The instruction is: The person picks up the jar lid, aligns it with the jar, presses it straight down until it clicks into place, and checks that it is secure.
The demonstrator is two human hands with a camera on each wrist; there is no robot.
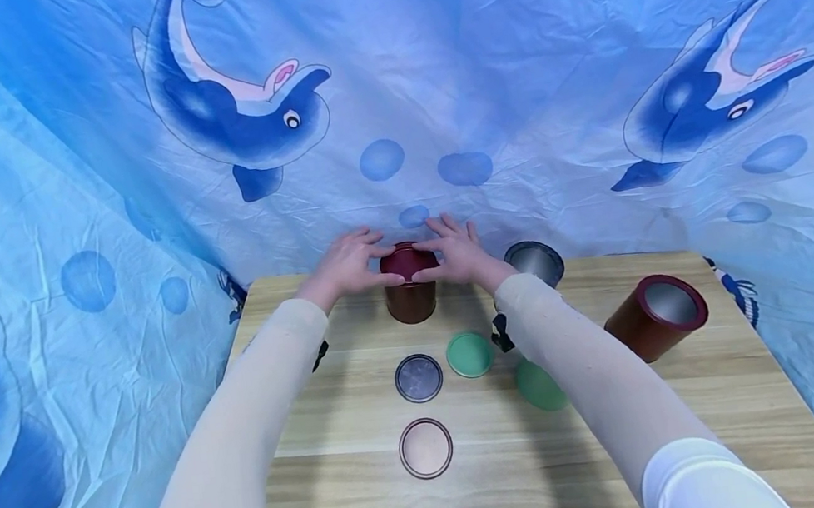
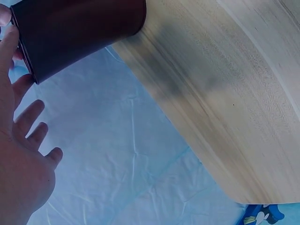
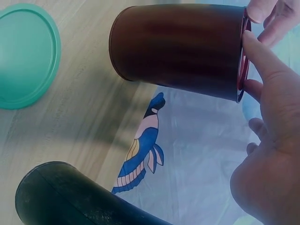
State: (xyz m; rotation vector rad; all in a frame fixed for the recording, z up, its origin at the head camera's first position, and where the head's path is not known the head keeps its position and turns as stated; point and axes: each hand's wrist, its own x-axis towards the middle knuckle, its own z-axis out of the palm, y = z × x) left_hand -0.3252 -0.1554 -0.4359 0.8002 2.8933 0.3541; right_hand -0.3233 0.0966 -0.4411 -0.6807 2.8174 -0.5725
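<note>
A thin blue cloth, creased and slightly glossy, hangs behind and around the table, printed with rounded dolphins and ovals. The table is pale wood-look, with long streaked grain. Two pale, smooth sleeves stretch across it.

On the right stands a red-brown can, a plain cylinder with a dark red rim and a dull grey, open inside. The middle can, at the table's far edge, is a matching smooth cylinder with a dark red top. A dark grey can with scuffed sides is partly hidden by the right arm.

The left hand and right hand face each other across the middle can, thumbs and forefingers touching its rim, other fingers loosely spread in the air.

Nearest lies a pale disc ringed in dark red. Beyond it are two flat green discs, one partly covered by the right arm, and a mottled grey disc with a dark raised edge.
</note>
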